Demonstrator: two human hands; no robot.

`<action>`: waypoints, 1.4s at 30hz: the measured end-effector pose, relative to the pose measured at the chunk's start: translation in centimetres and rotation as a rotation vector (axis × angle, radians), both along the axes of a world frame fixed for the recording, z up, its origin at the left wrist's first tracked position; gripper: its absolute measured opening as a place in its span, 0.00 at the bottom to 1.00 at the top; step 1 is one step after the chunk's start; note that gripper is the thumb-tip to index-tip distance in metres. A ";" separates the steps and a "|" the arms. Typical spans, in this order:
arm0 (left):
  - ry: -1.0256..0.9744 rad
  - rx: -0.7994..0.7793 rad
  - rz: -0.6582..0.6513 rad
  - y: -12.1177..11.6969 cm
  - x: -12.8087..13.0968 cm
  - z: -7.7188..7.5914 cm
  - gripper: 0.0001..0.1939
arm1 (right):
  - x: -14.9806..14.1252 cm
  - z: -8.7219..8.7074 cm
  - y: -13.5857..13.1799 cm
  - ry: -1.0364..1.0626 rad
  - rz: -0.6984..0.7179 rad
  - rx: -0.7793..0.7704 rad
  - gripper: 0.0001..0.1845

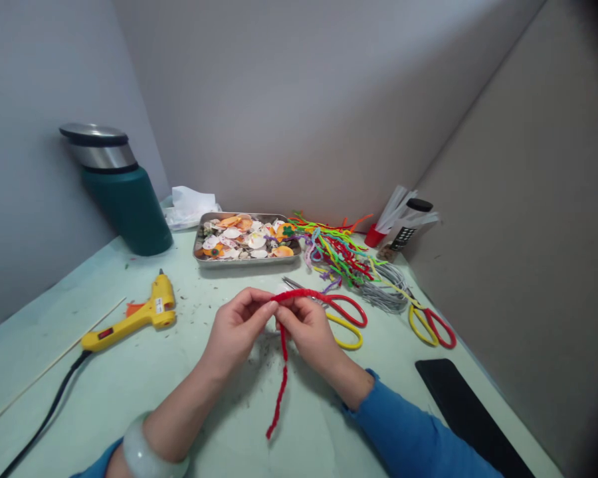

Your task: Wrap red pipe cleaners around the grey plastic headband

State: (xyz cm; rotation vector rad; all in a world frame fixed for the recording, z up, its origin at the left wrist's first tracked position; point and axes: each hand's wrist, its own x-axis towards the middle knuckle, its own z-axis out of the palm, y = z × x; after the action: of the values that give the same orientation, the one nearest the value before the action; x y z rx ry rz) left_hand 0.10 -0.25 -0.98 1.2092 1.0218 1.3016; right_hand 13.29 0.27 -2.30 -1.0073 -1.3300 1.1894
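Observation:
A fuzzy red pipe cleaner (284, 382) is held between both hands above the middle of the table. One end hangs down below the fingers; another stretch runs right, over the top of my right hand. My left hand (239, 328) pinches it between thumb and fingertips. Beside it, with fingertips almost meeting, my right hand (311, 332) is closed on the same pipe cleaner. Just behind the right hand lie scissors (346, 322) with one red and one yellow handle, their blades partly covered by the fingers.
A yellow glue gun (134, 318) with a black cord lies left, near a thin stick (54, 362). Behind stand a green bottle (127, 206) and a metal tray (249, 263) of shells. Pipe cleaners (333, 245), grey wire (386, 289), more scissors (431, 325) and a black slab (463, 405) occupy the right.

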 end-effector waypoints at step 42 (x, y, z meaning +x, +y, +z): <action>0.541 0.620 0.183 -1.2 -0.7 0.8 0.11 | 0.7 -0.6 -1.1 -0.685 -0.086 0.831 0.11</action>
State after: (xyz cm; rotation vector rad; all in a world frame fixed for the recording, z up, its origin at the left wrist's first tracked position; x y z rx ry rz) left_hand -0.56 -1.48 -0.22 2.0574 1.1599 1.5337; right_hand 14.00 -0.81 -2.94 -0.8378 -2.0362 0.1177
